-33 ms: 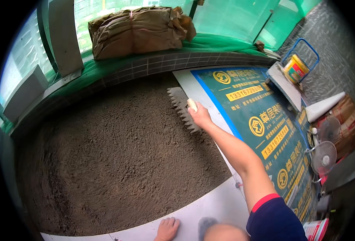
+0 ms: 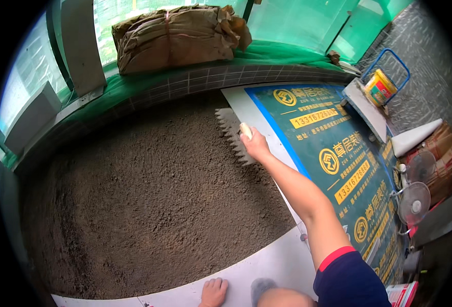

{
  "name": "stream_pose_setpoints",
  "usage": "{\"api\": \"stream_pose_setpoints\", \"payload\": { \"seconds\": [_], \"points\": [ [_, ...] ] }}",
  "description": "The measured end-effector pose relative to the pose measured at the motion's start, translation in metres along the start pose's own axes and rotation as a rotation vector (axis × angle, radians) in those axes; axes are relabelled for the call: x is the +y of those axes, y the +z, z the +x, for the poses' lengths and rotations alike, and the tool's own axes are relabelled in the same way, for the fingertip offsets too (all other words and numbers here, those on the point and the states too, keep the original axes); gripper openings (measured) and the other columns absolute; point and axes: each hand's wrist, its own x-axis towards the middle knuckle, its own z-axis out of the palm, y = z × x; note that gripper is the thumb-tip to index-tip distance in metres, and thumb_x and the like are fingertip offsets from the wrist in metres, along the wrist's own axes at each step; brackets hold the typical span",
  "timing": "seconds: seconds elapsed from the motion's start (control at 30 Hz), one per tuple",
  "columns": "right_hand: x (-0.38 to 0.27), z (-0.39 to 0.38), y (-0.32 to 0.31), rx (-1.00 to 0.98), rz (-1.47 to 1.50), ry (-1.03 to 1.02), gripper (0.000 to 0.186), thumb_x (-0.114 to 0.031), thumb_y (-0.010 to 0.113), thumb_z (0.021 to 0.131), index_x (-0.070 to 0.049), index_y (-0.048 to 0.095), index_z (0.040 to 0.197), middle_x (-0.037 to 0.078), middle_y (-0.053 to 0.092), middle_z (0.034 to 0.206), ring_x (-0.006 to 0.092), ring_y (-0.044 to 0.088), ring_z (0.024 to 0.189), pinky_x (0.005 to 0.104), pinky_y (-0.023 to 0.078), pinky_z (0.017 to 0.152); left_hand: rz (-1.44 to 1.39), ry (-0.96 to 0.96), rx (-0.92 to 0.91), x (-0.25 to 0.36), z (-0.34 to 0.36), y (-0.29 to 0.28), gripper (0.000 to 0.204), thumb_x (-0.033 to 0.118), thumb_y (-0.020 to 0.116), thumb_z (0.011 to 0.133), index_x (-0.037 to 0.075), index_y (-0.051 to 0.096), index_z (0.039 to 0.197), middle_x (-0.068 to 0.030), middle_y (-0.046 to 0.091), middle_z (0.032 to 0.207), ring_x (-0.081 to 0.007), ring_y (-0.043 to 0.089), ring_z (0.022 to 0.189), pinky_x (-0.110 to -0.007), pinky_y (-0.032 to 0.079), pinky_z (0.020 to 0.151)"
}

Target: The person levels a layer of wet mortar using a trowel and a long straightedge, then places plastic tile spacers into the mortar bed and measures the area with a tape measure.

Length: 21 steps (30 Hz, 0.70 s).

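Observation:
My right hand (image 2: 257, 145) grips the pale handle of a notched trowel (image 2: 230, 131), its toothed steel blade turned toward the left. The blade lies over the right edge of a bed of rough, dark brown mortar (image 2: 154, 189), beside a light tile strip (image 2: 267, 130). Fingers lying flat, my left hand (image 2: 214, 292) rests on the white tiles (image 2: 267, 263) along the near edge of the mortar. It holds nothing, and its wrist is cut off by the lower edge of the picture.
Green printed sheeting (image 2: 338, 153) covers the floor at the right. Beyond it stand a blue-handled trolley (image 2: 366, 110) with a yellow bucket (image 2: 379, 88) and suction cups (image 2: 413, 203). A brown paper bundle (image 2: 180, 41) sits on the tiled ledge (image 2: 205, 78) at the back.
The whole view has shifted very slightly. My right hand and the trowel stay at nearly the same spot at the mortar's right edge; my left hand stays on the tile.

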Motion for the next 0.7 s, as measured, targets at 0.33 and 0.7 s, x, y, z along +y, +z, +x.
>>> {"api": "stream_pose_setpoints", "payload": {
  "seconds": [0.33,0.7],
  "points": [
    [0.027,0.137,0.058,0.036,0.082,-0.03,0.052,-0.039,0.067,0.092,-0.004,0.061,0.13,0.024,0.071,0.113,0.0414,0.067,0.109,0.045,0.052,0.093,0.067,-0.447,0.157,0.038,0.028,0.048,0.02,0.016,0.063,0.079,0.008,0.061,0.097,-0.0139,0.06,0.092,-0.035,0.059,0.084,-0.049,0.048,0.072],
    [0.037,0.187,0.09,0.077,0.109,-0.035,0.056,-0.04,0.066,0.093,-0.003,0.058,0.134,0.028,0.068,0.117,0.0445,0.064,0.112,0.0484,0.052,0.094,0.049,-0.499,0.135,0.044,0.029,0.054,0.022,0.018,0.064,0.078,0.011,0.063,0.098,-0.0126,0.06,0.089,-0.0348,0.058,0.082,-0.05,0.047,0.073]
  ]
}}
